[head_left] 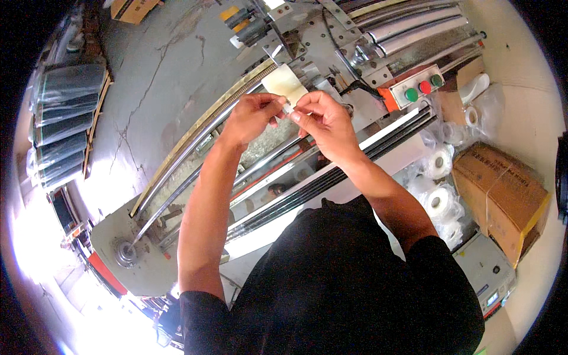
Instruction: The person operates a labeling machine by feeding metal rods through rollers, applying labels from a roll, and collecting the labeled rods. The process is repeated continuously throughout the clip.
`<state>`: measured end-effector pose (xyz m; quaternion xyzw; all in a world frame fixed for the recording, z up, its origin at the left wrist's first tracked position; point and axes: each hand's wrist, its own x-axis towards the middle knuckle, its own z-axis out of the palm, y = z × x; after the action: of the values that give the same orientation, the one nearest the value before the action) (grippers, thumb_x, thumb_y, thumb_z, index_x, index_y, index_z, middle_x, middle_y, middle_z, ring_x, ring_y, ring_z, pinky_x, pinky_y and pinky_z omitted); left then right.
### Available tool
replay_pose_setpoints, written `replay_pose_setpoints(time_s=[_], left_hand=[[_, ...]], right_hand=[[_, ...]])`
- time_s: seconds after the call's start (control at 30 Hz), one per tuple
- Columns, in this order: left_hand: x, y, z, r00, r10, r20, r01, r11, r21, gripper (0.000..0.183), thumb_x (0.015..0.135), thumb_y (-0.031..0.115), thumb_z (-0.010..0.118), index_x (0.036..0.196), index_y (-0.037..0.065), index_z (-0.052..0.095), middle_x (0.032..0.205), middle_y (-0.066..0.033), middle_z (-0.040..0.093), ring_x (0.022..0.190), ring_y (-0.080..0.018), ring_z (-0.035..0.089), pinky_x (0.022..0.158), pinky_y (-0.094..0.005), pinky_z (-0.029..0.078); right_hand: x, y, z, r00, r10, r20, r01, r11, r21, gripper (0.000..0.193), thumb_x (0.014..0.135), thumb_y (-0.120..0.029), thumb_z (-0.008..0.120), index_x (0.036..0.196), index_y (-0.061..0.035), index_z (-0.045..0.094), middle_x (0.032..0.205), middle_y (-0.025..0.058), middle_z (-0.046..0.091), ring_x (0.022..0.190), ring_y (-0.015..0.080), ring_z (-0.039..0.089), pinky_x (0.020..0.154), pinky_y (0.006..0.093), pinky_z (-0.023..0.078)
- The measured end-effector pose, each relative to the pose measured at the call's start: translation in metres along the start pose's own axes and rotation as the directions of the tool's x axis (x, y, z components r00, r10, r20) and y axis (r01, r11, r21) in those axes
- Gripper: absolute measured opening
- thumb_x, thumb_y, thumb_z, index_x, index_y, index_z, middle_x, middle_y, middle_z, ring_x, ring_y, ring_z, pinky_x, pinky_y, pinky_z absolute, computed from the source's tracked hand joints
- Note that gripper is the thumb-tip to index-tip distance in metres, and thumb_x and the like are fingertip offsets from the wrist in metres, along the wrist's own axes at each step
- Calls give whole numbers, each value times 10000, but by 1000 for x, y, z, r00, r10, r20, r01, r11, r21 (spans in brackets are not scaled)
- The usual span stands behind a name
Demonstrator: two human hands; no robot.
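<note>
Both my hands meet over the machine (260, 142), with fingertips nearly touching. My left hand (251, 117) is closed in a pinch, thumb against forefinger. Opposite it, my right hand (324, 123) pinches too, fingers bent. Between the fingertips shows a small whitish piece (287, 109), mostly covered by the fingers, so its kind is unclear. Just beyond lies a pale cream square sheet (285, 81); whether it joins the small piece I cannot tell. Long metal rails (177, 160) run under my forearms.
A control box (417, 89) with green and red buttons sits to the right of my hands. Plastic-wrapped white rolls (439, 163) and a cardboard box (500, 192) are at the right. Wrapped dark stacks (68, 112) stand at the left on the grey floor (154, 65).
</note>
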<state>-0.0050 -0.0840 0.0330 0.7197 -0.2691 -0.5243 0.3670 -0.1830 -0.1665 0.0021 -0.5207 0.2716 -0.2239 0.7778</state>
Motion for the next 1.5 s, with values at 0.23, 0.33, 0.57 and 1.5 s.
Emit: replay_pose_setpoints(time_s=[0.23,0.33,0.57,1.5], left_hand=[[-4,-9,1,1000,4,21,-5,1000,8,239,1019,196,603,1035,-12,719,851,-38,696,728,-113,598,703,-285,515],[-7,-12,3,996,70,63,-64,995,-82,193,1033,168,578,1068,-7,652,895,-49,699,739,-117,601,705,-287,513],[-10,-26,3,990,141,-17,-142,985,-99,136,1042,140,588,1079,50,494,917,-103,685,794,-166,633,672,-307,494],[-19,-22,6,950,293,-111,-262,937,233,445,953,77,701,1157,87,306,1060,-220,726,918,-266,697,826,-408,526]], right_hand=[[39,-21,3,993,-8,114,4,999,35,239,995,-182,669,1167,-38,586,1020,71,698,658,98,634,572,253,490],[58,-15,-6,981,125,146,-106,986,-130,342,1026,-354,618,1221,-74,594,1019,63,691,578,101,600,513,260,431],[23,-12,-41,896,381,227,-278,882,-381,297,1104,-309,456,1218,-67,585,1142,118,727,585,67,589,517,207,389],[52,-67,-14,907,282,312,-202,943,-265,296,1115,-312,431,1202,-86,601,1093,65,708,620,85,634,560,219,419]])
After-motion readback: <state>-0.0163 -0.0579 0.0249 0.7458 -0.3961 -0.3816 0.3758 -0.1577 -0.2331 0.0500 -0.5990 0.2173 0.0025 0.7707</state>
